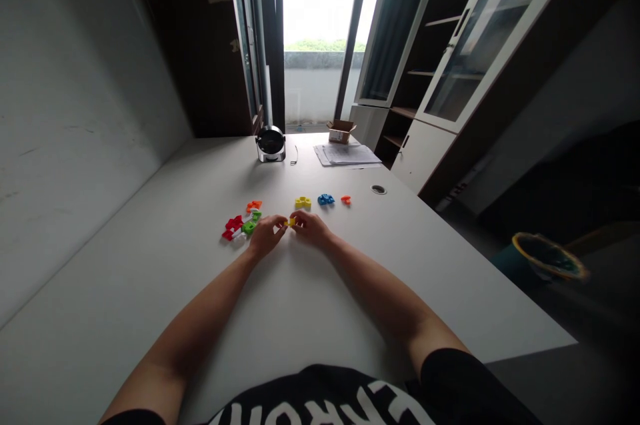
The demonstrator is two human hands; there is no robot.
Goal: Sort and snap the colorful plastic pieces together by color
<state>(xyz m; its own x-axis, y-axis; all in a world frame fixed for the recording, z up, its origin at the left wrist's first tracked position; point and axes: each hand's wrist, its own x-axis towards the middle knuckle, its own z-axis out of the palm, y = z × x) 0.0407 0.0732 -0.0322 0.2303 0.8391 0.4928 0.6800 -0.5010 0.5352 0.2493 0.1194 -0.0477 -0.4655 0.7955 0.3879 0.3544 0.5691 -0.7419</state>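
My left hand [267,233] and my right hand [309,226] meet above the white table, each closed on a small yellow plastic piece [290,222] between the fingertips. Whether it is one piece or two joined ones I cannot tell. Just beyond my right hand lies a yellow block group [303,202]. A blue block group [326,199] and a small orange piece [346,199] continue that row to the right. Beside my left hand is a loose pile with red pieces [233,226], green pieces [250,226], white pieces [240,237] and an orange piece [254,206].
A round black device on a silver stand [271,143] is at the table's far side. Papers [347,154] and an open cardboard box [341,131] stand at the back right. A cable hole [379,189] is in the tabletop. A bin [547,257] stands beyond the right edge.
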